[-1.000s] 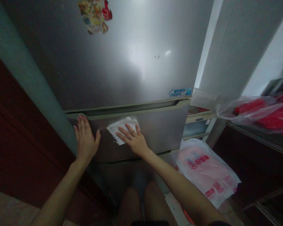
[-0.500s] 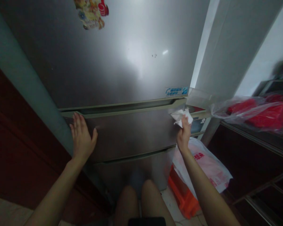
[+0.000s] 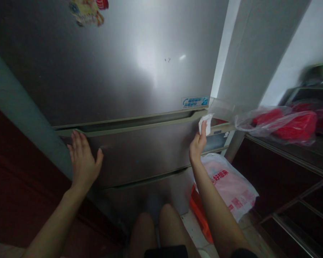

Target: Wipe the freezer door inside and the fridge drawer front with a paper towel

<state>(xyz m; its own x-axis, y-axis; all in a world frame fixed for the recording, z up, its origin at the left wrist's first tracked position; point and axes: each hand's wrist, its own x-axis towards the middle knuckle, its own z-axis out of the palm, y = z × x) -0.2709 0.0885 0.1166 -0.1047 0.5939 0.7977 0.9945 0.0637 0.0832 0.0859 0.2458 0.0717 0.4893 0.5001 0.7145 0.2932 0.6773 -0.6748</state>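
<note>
In front of me stands a grey metallic refrigerator (image 3: 118,64) with an upper door and two lower sections. My left hand (image 3: 83,161) lies flat on the left end of the middle section (image 3: 140,154), fingers stretched up to its rim and thumb apart. At the right end of that section, my right hand (image 3: 198,145) grips a folded white tissue (image 3: 206,123) against the corner by the handle recess. Part of the tissue is hidden behind the fingers.
Right of the refrigerator, a white plastic bag with red print (image 3: 228,182) rests over an orange crate (image 3: 200,211). Red items in a clear bag (image 3: 288,123) lie on a dark cabinet (image 3: 280,175). A dark red wooden panel (image 3: 21,179) is on the left.
The tissue has moved up and now sits more folded at the refrigerator's right edge. My left hand keeps its place on the middle section. The view has shifted slightly to the right.
</note>
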